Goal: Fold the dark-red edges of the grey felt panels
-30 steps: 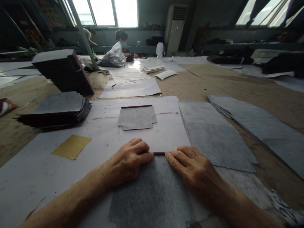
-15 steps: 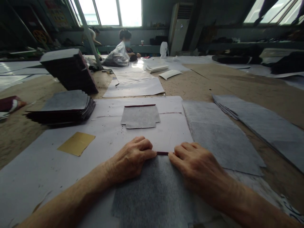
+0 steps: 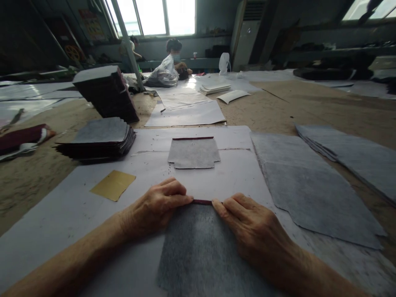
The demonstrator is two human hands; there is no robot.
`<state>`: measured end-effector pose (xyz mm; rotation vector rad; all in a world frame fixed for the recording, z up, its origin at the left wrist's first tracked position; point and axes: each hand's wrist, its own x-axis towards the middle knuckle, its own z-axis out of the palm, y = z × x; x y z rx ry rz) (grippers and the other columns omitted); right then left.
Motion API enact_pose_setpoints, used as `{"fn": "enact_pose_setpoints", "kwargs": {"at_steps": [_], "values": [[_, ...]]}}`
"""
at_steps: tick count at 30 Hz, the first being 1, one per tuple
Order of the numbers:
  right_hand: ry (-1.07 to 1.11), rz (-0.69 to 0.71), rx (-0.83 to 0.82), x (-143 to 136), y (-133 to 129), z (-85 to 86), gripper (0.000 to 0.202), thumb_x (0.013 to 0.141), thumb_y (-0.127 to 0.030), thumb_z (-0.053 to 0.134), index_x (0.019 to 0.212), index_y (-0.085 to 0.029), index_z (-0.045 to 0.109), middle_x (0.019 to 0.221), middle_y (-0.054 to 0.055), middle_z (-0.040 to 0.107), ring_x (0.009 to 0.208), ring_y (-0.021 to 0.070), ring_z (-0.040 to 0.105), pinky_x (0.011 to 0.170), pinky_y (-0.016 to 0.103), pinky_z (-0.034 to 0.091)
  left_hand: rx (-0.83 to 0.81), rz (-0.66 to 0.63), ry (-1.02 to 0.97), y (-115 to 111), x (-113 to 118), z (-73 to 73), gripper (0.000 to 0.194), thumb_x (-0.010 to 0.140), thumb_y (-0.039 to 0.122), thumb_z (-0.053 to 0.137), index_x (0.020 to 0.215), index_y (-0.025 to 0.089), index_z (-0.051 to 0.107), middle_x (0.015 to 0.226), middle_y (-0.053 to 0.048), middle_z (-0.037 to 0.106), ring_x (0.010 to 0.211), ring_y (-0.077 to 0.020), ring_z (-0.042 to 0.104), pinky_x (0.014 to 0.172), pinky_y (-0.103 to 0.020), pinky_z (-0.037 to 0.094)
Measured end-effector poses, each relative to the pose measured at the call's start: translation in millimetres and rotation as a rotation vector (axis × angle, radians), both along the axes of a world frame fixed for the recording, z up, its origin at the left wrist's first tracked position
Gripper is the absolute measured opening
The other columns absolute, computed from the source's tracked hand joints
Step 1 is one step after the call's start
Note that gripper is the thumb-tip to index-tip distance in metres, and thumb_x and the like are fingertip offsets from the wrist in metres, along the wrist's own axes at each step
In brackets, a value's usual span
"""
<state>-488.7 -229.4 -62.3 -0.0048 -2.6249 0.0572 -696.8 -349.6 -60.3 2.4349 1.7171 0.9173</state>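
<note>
A grey fabric-like sheet [image 3: 201,251] lies in front of me on white paper, with a narrow dark red strip folded along its far edge. At the left end of that strip, my left hand [image 3: 162,202] is closed, thumb and fingers pressing on the fold. My right hand [image 3: 250,218] pinches the strip's right end, its fingers curled together. Both palms hide the sheet's upper corners. Just beyond my hands lies a smaller grey piece [image 3: 193,153] with notched lower corners and a dark red far edge.
To the left are a stack of grey-and-dark-red pieces [image 3: 95,142], a taller leaning stack [image 3: 105,93] and a tan square [image 3: 113,185]. Large grey sheets [image 3: 312,189] lie at right. Farther back are white sheets [image 3: 188,113], a plastic bag [image 3: 162,74] and people near the window.
The view has swung left, so the table things sit farther right. My hands have shifted slightly along the strip and still press on its folded edge.
</note>
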Motion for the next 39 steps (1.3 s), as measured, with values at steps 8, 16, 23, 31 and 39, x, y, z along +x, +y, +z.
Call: {"fn": "enact_pose_setpoints", "kwargs": {"at_steps": [8, 16, 23, 31, 39], "values": [[-0.141, -0.035, 0.115, -10, -1, 8.9, 0.041, 0.076, 0.000, 0.038, 0.111, -0.010, 0.056, 0.085, 0.008, 0.061, 0.072, 0.0181, 0.054, 0.065, 0.031, 0.051, -0.036, -0.062, 0.128, -3, -7, -0.9, 0.031, 0.083, 0.002, 0.040, 0.107, 0.016, 0.055, 0.088, -0.006, 0.055, 0.080, -0.0146, 0.047, 0.072, -0.030, 0.046], [-0.184, -0.033, 0.275, -35, -18, 20.7, 0.027, 0.065, 0.001, 0.047, 0.084, -0.010, 0.064, 0.072, 0.007, 0.057, 0.063, 0.0203, 0.050, 0.054, 0.034, 0.048, -0.010, -0.102, 0.204, -1, -2, 0.9, 0.024, 0.086, 0.008, 0.037, 0.104, 0.009, 0.054, 0.081, -0.009, 0.055, 0.076, -0.0172, 0.046, 0.070, -0.034, 0.045], [-0.077, 0.137, 0.008, -46, -13, 2.1, 0.029, 0.078, 0.001, 0.034, 0.086, -0.005, 0.061, 0.079, 0.011, 0.056, 0.072, 0.0193, 0.048, 0.063, 0.032, 0.050, -0.018, -0.028, 0.038, -13, -18, 1.2, 0.031, 0.079, 0.001, 0.040, 0.103, 0.012, 0.055, 0.085, -0.008, 0.056, 0.077, -0.0152, 0.049, 0.068, -0.029, 0.046], [-0.170, 0.125, -0.087, -46, -7, 2.6, 0.046, 0.072, 0.001, 0.036, 0.113, -0.008, 0.053, 0.083, 0.009, 0.054, 0.075, 0.0185, 0.045, 0.055, 0.026, 0.048, -0.082, -0.065, 0.051, -11, -24, 3.6, 0.032, 0.073, -0.001, 0.039, 0.095, 0.012, 0.060, 0.080, -0.007, 0.055, 0.073, -0.0152, 0.048, 0.067, -0.030, 0.044], [-0.299, 0.123, -0.065, -51, -6, 6.0, 0.064, 0.061, 0.002, 0.039, 0.123, -0.013, 0.048, 0.090, 0.010, 0.052, 0.078, 0.0198, 0.046, 0.055, 0.026, 0.047, -0.035, 0.143, 0.005, -35, 6, 19.1, 0.028, 0.073, 0.007, 0.045, 0.095, 0.016, 0.060, 0.081, -0.006, 0.058, 0.070, -0.0162, 0.051, 0.065, -0.034, 0.041]]}}
